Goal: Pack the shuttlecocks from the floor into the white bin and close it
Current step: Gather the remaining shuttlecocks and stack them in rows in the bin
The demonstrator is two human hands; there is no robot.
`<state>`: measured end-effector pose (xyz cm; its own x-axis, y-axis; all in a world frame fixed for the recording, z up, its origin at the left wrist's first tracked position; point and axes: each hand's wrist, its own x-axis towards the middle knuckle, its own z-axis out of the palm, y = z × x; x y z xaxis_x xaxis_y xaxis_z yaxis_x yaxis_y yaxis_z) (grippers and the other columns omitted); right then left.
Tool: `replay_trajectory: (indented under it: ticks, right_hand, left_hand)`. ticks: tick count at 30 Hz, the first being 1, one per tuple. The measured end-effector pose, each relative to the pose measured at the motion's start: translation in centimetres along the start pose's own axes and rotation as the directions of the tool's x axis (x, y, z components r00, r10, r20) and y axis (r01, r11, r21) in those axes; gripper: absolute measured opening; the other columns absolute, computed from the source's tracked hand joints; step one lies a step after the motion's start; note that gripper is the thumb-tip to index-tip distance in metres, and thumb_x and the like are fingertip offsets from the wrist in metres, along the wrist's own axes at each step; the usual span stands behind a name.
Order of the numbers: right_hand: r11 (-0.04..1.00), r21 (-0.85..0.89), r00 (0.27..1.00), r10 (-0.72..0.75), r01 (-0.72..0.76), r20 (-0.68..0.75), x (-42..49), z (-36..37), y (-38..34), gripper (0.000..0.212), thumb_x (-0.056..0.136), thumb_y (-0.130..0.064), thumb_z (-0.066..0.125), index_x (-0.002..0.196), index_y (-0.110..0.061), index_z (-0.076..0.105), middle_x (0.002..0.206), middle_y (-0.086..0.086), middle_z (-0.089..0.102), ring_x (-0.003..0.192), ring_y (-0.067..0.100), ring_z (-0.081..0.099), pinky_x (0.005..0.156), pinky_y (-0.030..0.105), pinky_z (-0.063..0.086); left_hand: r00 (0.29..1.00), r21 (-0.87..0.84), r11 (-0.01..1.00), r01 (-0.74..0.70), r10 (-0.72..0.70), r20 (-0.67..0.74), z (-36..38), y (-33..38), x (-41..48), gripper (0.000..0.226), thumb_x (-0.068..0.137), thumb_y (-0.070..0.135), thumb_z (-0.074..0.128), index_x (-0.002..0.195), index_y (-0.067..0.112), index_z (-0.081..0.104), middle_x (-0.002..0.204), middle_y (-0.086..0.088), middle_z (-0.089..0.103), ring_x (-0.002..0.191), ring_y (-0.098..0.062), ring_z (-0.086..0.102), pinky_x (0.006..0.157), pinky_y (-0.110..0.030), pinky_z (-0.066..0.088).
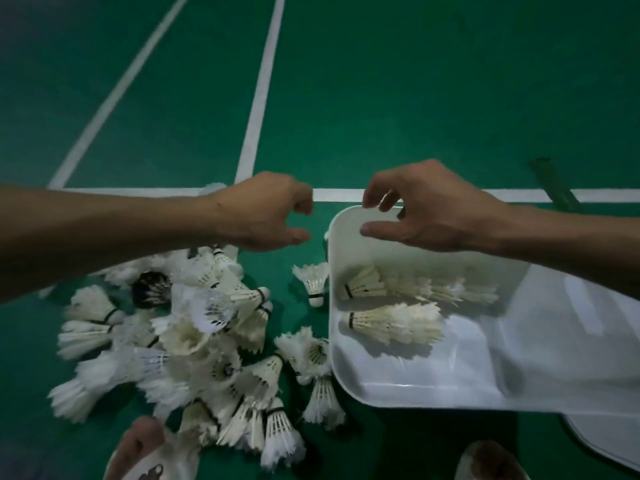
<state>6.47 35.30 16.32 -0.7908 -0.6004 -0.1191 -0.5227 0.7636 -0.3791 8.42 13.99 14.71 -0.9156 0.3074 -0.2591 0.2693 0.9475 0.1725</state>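
Head view, green court floor [415, 98] with white boundary lines [258, 98]. White bin [349, 382] sits on the floor at right, open; its lid [588, 431] appears to lie beside it at lower right, partly out of frame. Inside the bin: two stacks of nested shuttlecocks lying on their sides, cork ends toward the left wall, one stack [415, 289] farther from the camera, one stack [393, 323] nearer. Loose pile of shuttlecocks [194, 341] on the floor just left of the bin; one dark-feathered shuttlecock [150, 289] among the white ones. A single shuttlecock [313, 278] stands cork-down just beside the bin's left wall. Left hand [266, 213] hovers above the far edge of the pile, fingers curled loosely, holding nothing. Right hand [426, 213] hangs over the bin's far rim, fingers spread and empty, thumb over the interior. Two feet at the bottom edge, left foot [142, 448] touching the pile, right foot [488, 462] near the lid.
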Motion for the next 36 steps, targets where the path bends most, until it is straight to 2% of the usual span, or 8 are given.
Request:
replay_trajectory:
  ticks: [5, 8, 12, 16, 23, 27, 33, 36]
  right_hand:
    - [0.992, 0.000, 0.990, -0.126, 0.127, 0.070, 5.3, 3.2, -4.7, 0.035, 0.082, -0.040, 0.072, 0.107, -0.017, 0.064, 0.106, -0.003, 0.067, 0.090, 0.013, 0.061, 0.079, 0.024, 0.049]
    - [0.985, -0.040, 0.972, -0.159, 0.168, 0.172, 8.5, 6.8, -6.6, 0.038, 0.080, -0.042, 0.073, 0.107, -0.016, 0.064, 0.106, -0.001, 0.068, 0.088, 0.015, 0.060, 0.077, 0.025, 0.049]
    - [0.982, -0.092, 0.940, -0.130, 0.167, 0.317, 11.6, 10.6, -7.0, 0.044, 0.079, -0.042, 0.074, 0.112, -0.016, 0.062, 0.110, 0.001, 0.067, 0.087, 0.015, 0.054, 0.082, 0.030, 0.051]
    - [0.978, -0.163, 0.887, -0.043, 0.132, 0.461, 13.3, 12.1, -5.8, 0.051, 0.079, -0.040, 0.076, 0.121, -0.017, 0.058, 0.117, 0.002, 0.065, 0.088, 0.014, 0.052, 0.077, 0.026, 0.045]
    - [0.950, -0.270, 0.732, 0.071, 0.159, 0.678, 14.4, 13.7, -4.5, 0.075, 0.076, -0.033, 0.079, 0.140, -0.024, 0.041, 0.131, 0.004, 0.057, 0.110, 0.025, 0.058, 0.090, 0.033, 0.048]
    - [0.943, -0.286, 0.684, 0.095, 0.171, 0.723, 15.3, 14.7, -4.0, 0.082, 0.074, -0.025, 0.081, 0.142, -0.027, 0.035, 0.127, 0.007, 0.057, 0.095, 0.030, 0.066, 0.082, 0.042, 0.057]
    - [0.937, -0.300, 0.698, 0.093, 0.180, 0.710, 15.5, 14.5, -4.0, 0.078, 0.079, -0.018, 0.077, 0.144, -0.020, 0.033, 0.096, 0.009, 0.064, 0.065, 0.020, 0.062, 0.053, 0.027, 0.051]
    - [0.923, -0.322, 0.684, 0.097, 0.209, 0.723, 15.2, 14.8, -4.0, 0.076, 0.079, -0.017, 0.077, 0.142, -0.019, 0.037, 0.100, 0.007, 0.065, 0.074, 0.022, 0.066, 0.066, 0.032, 0.057]
  left_hand:
    - [0.968, -0.013, 0.982, 0.186, -0.181, 0.176, 4.4, -8.4, -1.6, 0.044, 0.088, 0.040, 0.062, 0.123, 0.014, 0.054, 0.123, -0.007, 0.058, 0.095, -0.016, 0.049, 0.082, -0.026, 0.040]
    - [0.954, -0.086, 0.965, 0.250, -0.229, 0.195, 7.0, -11.6, -2.2, 0.050, 0.086, 0.043, 0.064, 0.125, 0.013, 0.053, 0.126, -0.009, 0.058, 0.105, -0.022, 0.056, 0.089, -0.031, 0.045]
    - [0.955, -0.157, 0.951, 0.265, -0.236, 0.181, 9.4, -13.6, -3.2, 0.053, 0.086, 0.044, 0.063, 0.129, 0.016, 0.050, 0.127, -0.009, 0.052, 0.109, -0.023, 0.053, 0.088, -0.029, 0.041]
    - [0.970, -0.193, 0.961, 0.199, -0.166, 0.178, 10.6, -14.2, -3.3, 0.054, 0.087, 0.047, 0.061, 0.132, 0.021, 0.048, 0.132, -0.003, 0.052, 0.115, -0.021, 0.051, 0.094, -0.030, 0.039]
    - [0.969, -0.251, 0.949, 0.190, -0.141, 0.201, 11.4, -12.7, -2.1, 0.064, 0.087, 0.042, 0.063, 0.142, 0.026, 0.036, 0.121, 0.004, 0.061, 0.071, -0.005, 0.050, 0.078, -0.024, 0.041]
    - [0.962, -0.285, 0.935, 0.211, -0.146, 0.231, 12.3, -11.9, -1.3, 0.069, 0.085, 0.035, 0.068, 0.144, 0.029, 0.033, 0.120, 0.003, 0.061, 0.064, 0.002, 0.044, 0.075, -0.023, 0.041]
    - [0.951, -0.309, 0.907, 0.286, -0.228, 0.211, 12.4, -12.5, -0.6, 0.064, 0.083, 0.022, 0.071, 0.139, 0.024, 0.041, 0.114, -0.003, 0.060, 0.069, -0.003, 0.047, 0.071, -0.023, 0.038]
    - [0.929, -0.311, 0.889, 0.336, -0.258, 0.265, 12.4, -12.8, -0.7, 0.063, 0.081, 0.025, 0.074, 0.138, 0.023, 0.046, 0.113, -0.006, 0.063, 0.083, -0.015, 0.055, 0.075, -0.025, 0.042]
